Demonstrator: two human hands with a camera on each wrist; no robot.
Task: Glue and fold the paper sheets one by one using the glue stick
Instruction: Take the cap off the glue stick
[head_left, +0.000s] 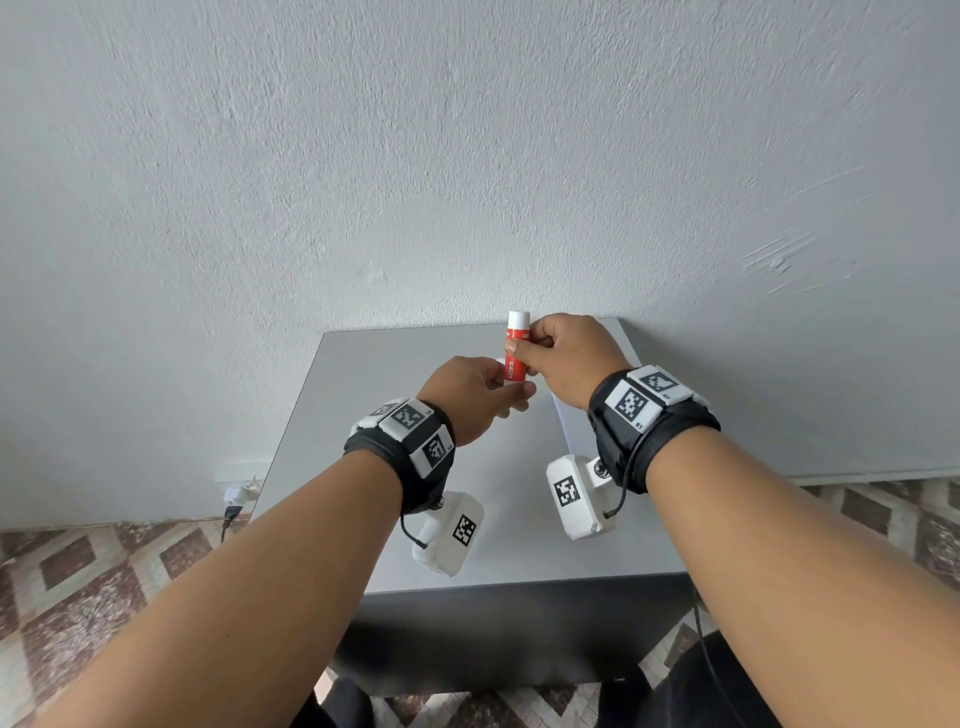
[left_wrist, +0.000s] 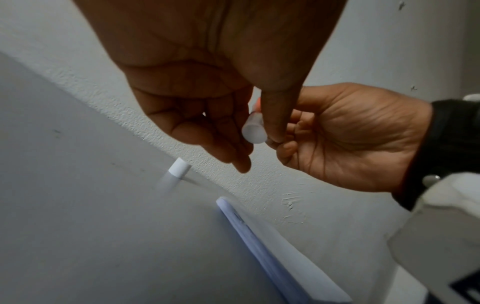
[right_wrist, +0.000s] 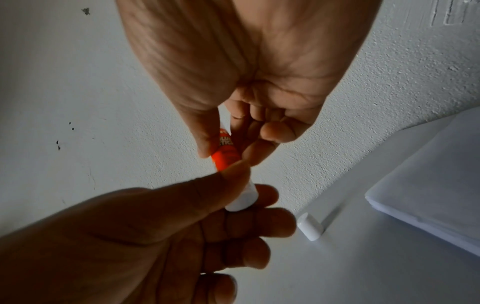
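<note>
- Grey table (head_left: 395, 519) set against a white textured wall (head_left: 467, 156); patterned tile floor (head_left: 93, 582) on either side.
- Stack of white paper sheets (right_wrist: 426, 191) lies flat on the table's right side, near the wall, untouched by either hand.
- Right hand (head_left: 571, 358) is up above the table, thumb and fingers pinched round the upper body of the glue stick (head_left: 516, 347).
- Left hand (head_left: 470, 395) meets it from below, thumb and fingertips gripping the stick's white bottom end (right_wrist: 242, 200).
- Glue stick: red body, white top, roughly upright, held in the air between both hands, over the far middle of the table.
- Small white cap (right_wrist: 311, 226) lies on its side on the table, just beside the wall and near the paper's corner; probably the stick's cap, but the view is too blurred to be sure.
</note>
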